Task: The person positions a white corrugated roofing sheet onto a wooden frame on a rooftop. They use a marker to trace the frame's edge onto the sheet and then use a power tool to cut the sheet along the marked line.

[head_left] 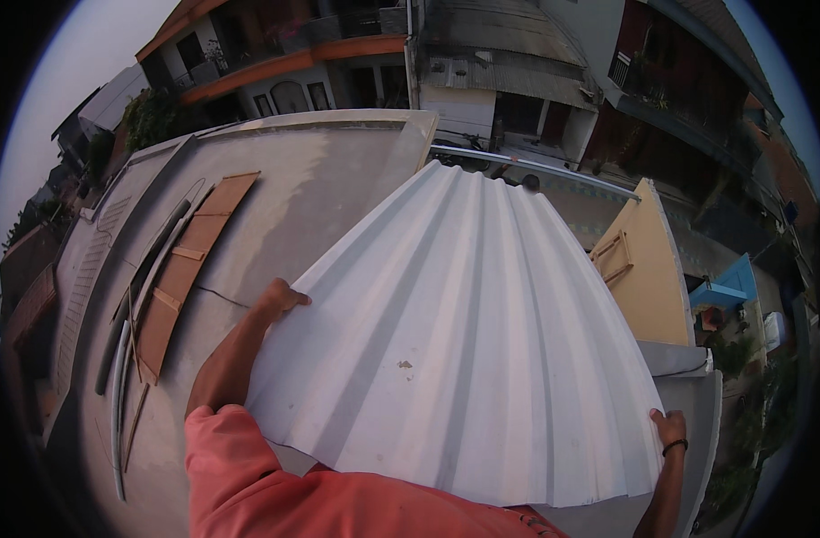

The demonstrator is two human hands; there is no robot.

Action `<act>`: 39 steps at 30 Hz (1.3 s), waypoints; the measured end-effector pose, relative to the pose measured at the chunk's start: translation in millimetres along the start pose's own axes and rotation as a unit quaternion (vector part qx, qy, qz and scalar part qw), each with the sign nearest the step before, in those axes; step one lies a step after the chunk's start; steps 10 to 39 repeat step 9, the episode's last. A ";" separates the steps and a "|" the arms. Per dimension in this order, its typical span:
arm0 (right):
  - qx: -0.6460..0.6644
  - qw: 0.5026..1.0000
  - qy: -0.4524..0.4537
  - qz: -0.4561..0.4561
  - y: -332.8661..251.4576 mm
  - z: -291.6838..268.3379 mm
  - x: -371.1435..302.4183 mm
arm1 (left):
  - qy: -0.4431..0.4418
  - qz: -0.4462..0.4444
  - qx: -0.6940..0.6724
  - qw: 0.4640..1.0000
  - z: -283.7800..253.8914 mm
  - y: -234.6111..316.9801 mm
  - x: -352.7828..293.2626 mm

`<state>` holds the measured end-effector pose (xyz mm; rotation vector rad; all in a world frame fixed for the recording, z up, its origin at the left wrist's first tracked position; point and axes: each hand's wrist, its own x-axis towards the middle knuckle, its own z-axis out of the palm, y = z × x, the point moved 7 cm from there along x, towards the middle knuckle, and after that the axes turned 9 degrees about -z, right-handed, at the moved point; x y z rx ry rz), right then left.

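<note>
A large white corrugated roofing sheet [482, 332] stretches from my chest outward toward the roof's far edge, its ribs running away from me. My left hand [286, 296] grips the sheet's left edge, fingers curled round it. On the right edge, closer to my body, my right hand [670, 426] is closed on the same sheet; a dark band circles that wrist. A small brown patch marks the sheet's surface near its middle. Under the far end runs a metal bar [536, 169], and a dark round shape, perhaps a person's head, shows just beyond that end.
On the concrete roof [275, 197] to the left lie a brown wooden panel [195, 260] and several pipes [123, 386]. A cream wall [652, 269] rises at the right. Beyond the edge, a street lies lower, with houses [293, 63] across it and a blue structure [728, 282] at the right.
</note>
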<state>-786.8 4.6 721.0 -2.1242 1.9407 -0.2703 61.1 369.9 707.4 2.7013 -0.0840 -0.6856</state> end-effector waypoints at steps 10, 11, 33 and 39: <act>-0.015 0.999 0.012 -0.048 -76.2 -61.2 10.4 | -0.005 -0.007 -0.074 0.997 -34.5 -73.9 -24.3; -0.015 0.999 0.012 -0.048 -76.2 -61.2 10.4 | -0.005 -0.007 -0.074 0.997 -34.5 -73.9 -24.3; -0.015 0.999 0.012 -0.048 -76.2 -61.2 10.4 | -0.005 -0.007 -0.074 0.997 -34.5 -73.9 -24.3; -0.015 0.999 0.012 -0.048 -76.2 -61.2 10.4 | -0.005 -0.007 -0.074 0.997 -34.5 -73.9 -24.3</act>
